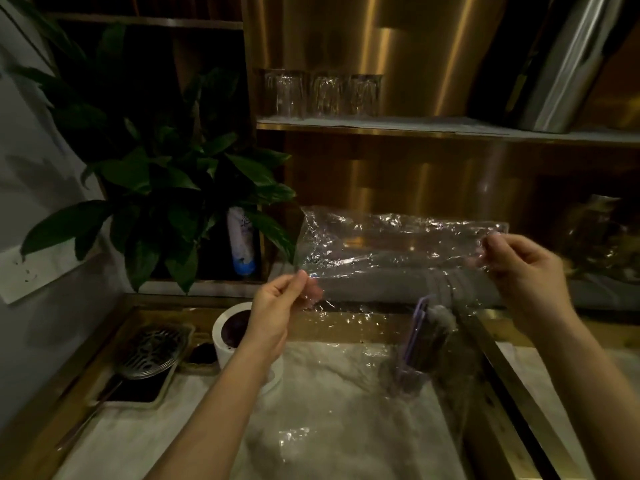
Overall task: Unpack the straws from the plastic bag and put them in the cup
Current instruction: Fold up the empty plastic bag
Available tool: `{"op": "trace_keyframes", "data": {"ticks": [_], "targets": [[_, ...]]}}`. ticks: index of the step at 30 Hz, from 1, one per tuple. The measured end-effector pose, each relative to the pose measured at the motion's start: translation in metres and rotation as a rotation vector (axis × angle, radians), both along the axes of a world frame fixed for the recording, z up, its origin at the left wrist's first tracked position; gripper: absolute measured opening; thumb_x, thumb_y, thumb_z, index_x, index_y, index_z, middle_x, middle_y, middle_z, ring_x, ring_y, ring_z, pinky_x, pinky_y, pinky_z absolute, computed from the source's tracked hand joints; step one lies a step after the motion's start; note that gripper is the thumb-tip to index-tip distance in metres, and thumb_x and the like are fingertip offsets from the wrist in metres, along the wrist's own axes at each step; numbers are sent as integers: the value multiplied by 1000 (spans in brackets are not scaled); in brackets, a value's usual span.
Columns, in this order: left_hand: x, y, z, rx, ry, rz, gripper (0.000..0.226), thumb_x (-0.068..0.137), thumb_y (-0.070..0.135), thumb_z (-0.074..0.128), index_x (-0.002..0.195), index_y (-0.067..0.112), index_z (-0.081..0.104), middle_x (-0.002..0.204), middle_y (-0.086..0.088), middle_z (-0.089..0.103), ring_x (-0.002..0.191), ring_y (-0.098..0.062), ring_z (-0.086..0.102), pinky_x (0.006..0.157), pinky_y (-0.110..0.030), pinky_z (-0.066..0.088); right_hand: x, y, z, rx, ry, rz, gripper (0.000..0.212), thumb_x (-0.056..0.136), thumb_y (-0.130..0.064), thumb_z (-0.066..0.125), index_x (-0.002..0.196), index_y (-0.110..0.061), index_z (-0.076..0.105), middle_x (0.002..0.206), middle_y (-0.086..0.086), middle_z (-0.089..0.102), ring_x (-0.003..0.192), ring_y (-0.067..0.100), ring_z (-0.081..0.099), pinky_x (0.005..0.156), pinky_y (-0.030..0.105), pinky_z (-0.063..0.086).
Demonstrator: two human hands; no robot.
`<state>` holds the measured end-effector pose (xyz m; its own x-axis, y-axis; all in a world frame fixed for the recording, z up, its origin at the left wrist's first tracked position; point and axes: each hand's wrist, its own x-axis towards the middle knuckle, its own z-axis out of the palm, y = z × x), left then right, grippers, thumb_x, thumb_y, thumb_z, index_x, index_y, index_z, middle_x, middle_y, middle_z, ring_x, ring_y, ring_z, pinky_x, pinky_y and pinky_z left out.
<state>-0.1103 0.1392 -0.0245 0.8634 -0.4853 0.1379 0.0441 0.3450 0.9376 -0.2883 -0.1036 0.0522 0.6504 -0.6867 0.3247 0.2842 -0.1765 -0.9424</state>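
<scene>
A clear, crinkled plastic bag (398, 244) is stretched level, long axis left to right, above the bench's back edge. The left hand (277, 306) and right hand (519, 261) each pinch 1 end. Purple straws (414, 330) stand tilted in the cup (405, 379) below.

The scene is dim and warm-toned. Bright streaks of glare run down the gold wall panels (381, 57) at the far side. The crinkled plastic bag (391, 247) glints with small highlights. The plant (156, 174) at left sits in deep shadow. Straight edges bow near the frame's borders, and the right hand (523, 268) is slightly blurred.
</scene>
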Motion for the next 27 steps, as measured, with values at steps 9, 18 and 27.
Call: {"op": "trace_keyframes", "data": {"ticks": [9, 18, 27], "targets": [[19, -4, 17, -12, -6, 34, 21, 89, 30, 56, 76, 20, 71, 70, 2, 72, 66, -11, 69, 58, -20, 55, 8, 0, -45, 131, 187, 262, 36, 80, -33, 54, 105, -10, 63, 87, 8, 72, 81, 23, 71, 68, 26, 58], [38, 12, 52, 222, -162, -192, 38, 80, 45, 56, 100, 15, 66, 86, -5, 75, 77, -16, 72, 57, -22, 55, 29, -2, -49, 41, 141, 225, 18, 80, -34, 64, 87, -20, 73, 72, -1, 70, 63, 13, 63, 56, 21, 52], [62, 19, 71, 317, -392, -236, 23, 95, 16, 52, 102, 30, 70, 72, -6, 72, 50, -9, 61, 43, -17, 47, 35, -18, -24, -138, 187, 377, 30, 75, -43, 72, 99, -25, 70, 69, 0, 65, 57, 13, 58, 50, 23, 50]]}}
